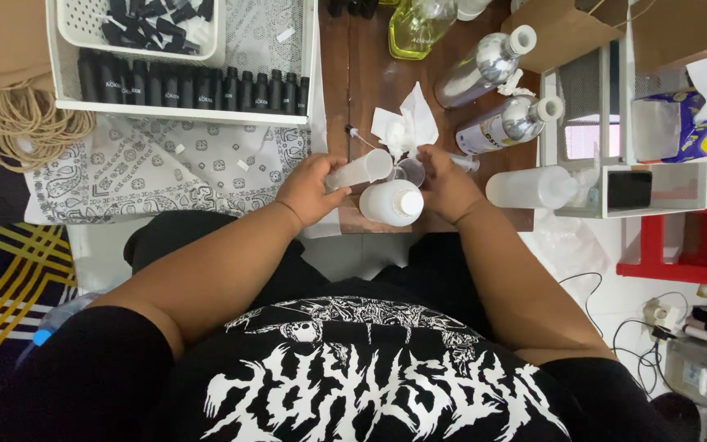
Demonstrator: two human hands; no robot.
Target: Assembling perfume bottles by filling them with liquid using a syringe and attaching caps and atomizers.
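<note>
I see the wooden table (370, 74) crowded: white tray (182, 113) of small black bottles (198, 88) to the left, two silver bottles (488, 65) and a lying white bottle (533, 187) to the right, crumpled tissue (407, 123) just behind the hands. Left hand (308, 190) grips a frosted tube (360, 170), tilted toward a small clear cup (410, 172) at the right hand (445, 182). Right grip: cannot tell. White capped bottle (393, 203) stands between the wrists.
</note>
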